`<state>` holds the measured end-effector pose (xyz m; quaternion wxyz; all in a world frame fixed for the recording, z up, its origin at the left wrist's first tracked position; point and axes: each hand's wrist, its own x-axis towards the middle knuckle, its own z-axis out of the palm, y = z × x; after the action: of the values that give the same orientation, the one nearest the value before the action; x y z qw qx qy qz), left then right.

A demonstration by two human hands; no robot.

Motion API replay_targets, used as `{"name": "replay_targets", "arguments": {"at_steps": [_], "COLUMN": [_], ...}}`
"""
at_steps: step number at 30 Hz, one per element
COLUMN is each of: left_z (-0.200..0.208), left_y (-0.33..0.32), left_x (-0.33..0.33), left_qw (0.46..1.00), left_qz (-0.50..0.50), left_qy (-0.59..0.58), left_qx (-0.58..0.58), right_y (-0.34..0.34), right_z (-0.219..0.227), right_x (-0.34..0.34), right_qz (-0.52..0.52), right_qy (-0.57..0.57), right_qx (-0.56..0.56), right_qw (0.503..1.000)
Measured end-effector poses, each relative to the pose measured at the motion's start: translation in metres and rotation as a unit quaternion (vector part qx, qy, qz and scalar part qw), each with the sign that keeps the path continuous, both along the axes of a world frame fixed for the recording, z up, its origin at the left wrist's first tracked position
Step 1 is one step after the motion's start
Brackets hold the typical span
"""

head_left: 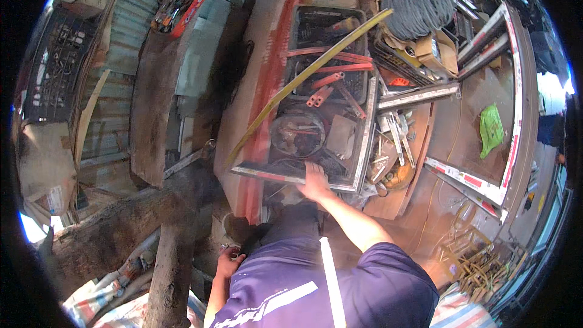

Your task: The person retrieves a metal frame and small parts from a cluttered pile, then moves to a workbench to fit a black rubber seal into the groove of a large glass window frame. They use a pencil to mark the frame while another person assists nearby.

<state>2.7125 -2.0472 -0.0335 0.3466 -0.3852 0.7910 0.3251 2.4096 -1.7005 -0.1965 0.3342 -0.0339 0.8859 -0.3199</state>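
Observation:
My right hand (314,180) reaches forward and grips the near rail of a rectangular metal frame (363,146) that lies over a cluttered bench. Inside the frame are a round dark metal ring (296,135), a grey plate (341,136) and several red bars (331,79). A long yellow strip (303,76) crosses the frame diagonally. My left hand (229,261) hangs low by my hip with its fingers curled; whether it holds anything is not visible. I wear a dark purple shirt with white stripes.
A coil of grey cable (419,5) sits at the far end, with cardboard boxes (438,51) beside it. Red-and-white framed panels (513,115) and a green cloth (490,129) are on the right. A thick log (121,231) and a wooden plank (152,103) lie to the left.

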Motion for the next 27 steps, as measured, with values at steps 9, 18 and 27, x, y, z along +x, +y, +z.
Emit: {"name": "replay_targets", "arguments": {"at_steps": [9, 18, 27], "left_z": [0.015, 0.011, 0.001], "left_y": [0.031, 0.045, 0.033], "left_x": [0.014, 0.038, 0.046], "left_qw": [0.995, 0.995, 0.997], "left_qz": [0.093, 0.097, 0.070], "left_qy": [-0.017, -0.002, 0.010], "left_qx": [0.044, 0.004, 0.010], "right_y": [0.015, 0.008, 0.010], "right_z": [-0.022, -0.035, -0.042], "right_x": [0.028, -0.001, -0.003], "right_qz": [0.146, 0.180, 0.173], "right_qy": [0.061, 0.011, 0.012], "right_qx": [0.060, 0.115, 0.090], "right_qw": [0.986, 0.977, 0.981]}}
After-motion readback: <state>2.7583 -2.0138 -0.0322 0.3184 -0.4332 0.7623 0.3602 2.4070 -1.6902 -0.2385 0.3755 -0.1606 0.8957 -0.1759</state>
